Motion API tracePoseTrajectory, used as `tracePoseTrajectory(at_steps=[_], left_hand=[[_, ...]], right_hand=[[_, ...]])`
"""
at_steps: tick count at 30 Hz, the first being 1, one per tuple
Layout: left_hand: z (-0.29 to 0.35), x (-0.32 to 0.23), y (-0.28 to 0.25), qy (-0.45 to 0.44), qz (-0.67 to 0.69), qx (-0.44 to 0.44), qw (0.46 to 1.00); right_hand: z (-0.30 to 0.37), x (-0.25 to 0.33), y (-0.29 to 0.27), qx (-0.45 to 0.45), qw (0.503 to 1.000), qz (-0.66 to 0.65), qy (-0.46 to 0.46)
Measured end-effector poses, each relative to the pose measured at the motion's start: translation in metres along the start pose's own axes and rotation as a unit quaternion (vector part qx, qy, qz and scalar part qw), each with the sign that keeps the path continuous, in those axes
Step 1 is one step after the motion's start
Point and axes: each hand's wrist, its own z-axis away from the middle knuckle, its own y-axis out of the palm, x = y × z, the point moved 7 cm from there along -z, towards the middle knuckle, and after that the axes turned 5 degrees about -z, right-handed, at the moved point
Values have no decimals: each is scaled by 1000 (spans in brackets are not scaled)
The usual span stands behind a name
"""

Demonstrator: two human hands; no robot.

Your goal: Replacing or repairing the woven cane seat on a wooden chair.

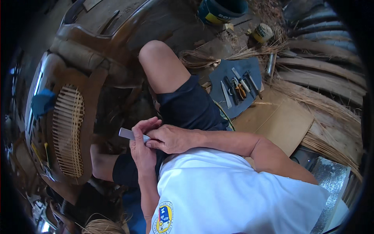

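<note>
In front of my lap my two hands meet around a flat, pale grey strip [126, 133] that looks like a metal blade; its exact kind is not clear. My left hand [142, 150] is closed around the strip, and its squared end sticks out to the left past the fingers. Coming across from the right, my right hand [175, 139] touches the left one, with thumb and fingers pinched at the strip's other end. That end is hidden between the fingers. Left of my knees stands a dark wooden chair frame [90, 105] with a partly woven cane panel [68, 132].
To the right, a dark mat [222, 102] carries several hand tools, among them orange-handled pliers [241, 92]. Flat cardboard [290, 126] lies beside it. Coiled cane strands [194, 59], a can [262, 33] and a dark bucket [218, 13] are farther off. Blue cloth [43, 103] hangs on the chair.
</note>
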Motion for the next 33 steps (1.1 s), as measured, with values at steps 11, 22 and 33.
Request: tracePoseTrajectory(at_steps=[11,22,33], left_hand=[[-36,-13,-111,-127,-353,-267,888],[-46,97,-110,-173,-551,-48,815],[5,69,-154,-192,-641,-69,740]], right_hand=[[-58,-123,-324,-271,931,-238,50],[39,-528,-283,-84,819,205,530],[-32,-462,-262,-157,867,265,391]])
